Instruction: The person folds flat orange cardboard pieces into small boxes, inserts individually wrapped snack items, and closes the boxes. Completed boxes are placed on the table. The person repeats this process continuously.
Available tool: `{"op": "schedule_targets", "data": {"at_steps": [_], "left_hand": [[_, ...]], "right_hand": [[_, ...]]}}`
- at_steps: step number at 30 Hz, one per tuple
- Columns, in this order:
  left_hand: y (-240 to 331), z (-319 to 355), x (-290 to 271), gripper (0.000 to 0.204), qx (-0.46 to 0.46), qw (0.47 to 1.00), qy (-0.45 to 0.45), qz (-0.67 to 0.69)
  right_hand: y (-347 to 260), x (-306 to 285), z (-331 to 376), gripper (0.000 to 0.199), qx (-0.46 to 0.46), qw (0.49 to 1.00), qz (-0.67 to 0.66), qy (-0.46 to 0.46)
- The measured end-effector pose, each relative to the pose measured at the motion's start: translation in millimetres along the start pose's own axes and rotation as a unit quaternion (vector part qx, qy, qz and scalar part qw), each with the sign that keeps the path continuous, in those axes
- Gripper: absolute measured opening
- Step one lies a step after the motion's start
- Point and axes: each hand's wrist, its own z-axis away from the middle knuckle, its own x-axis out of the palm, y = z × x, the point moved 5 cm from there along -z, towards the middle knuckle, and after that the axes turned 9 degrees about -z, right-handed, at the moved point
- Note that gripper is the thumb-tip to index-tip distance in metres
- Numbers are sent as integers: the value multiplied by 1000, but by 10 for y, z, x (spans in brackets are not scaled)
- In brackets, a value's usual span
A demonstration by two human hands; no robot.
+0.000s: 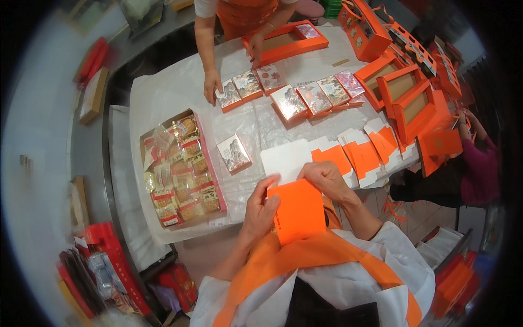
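Observation:
An orange carton (297, 210) with a white flap (289, 162) is held in front of my chest, close to the table's near edge. My left hand (260, 206) grips its left side, with the thumb on the orange face. At its top right edge my right hand (327, 179) pinches the card with curled fingers, partly hiding the fold. Just beyond my hands lies a small closed box (234, 153) with a landscape picture. Flat orange-and-white cartons (362, 158) overlap along the table edge to the right of my right hand.
A large tray (204, 158) of wrapped round cakes sits on the left. Several picture boxes (289, 103) stand in rows mid-table. Across the table, a person's hands (213, 86) touch boxes beside an orange gift box (272, 54). Open orange trays (406, 98) pile up at right, near another person (479, 163).

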Motion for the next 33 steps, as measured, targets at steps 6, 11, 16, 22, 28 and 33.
{"op": "schedule_targets", "data": {"at_steps": [6, 11, 16, 22, 28, 33], "left_hand": [[31, 5, -56, 18, 66, 995, 65, -34], [80, 64, -53, 12, 148, 981, 120, 43], [-5, 106, -34, 29, -8, 962, 163, 220], [146, 81, -50, 23, -17, 975, 201, 89], [310, 90, 96, 12, 162, 982, 100, -20], [362, 85, 114, 17, 81, 987, 88, -109]], "right_hand": [[-122, 270, 48, 41, -165, 956, -186, 158], [-114, 285, 125, 67, -112, 956, -230, 143], [-33, 263, 198, 52, -46, 968, -224, 99], [-117, 344, 158, 23, -62, 975, -192, 97], [-195, 319, 261, 16, -93, 983, -137, 85], [-190, 284, 307, 17, -86, 983, -115, 114]]}}
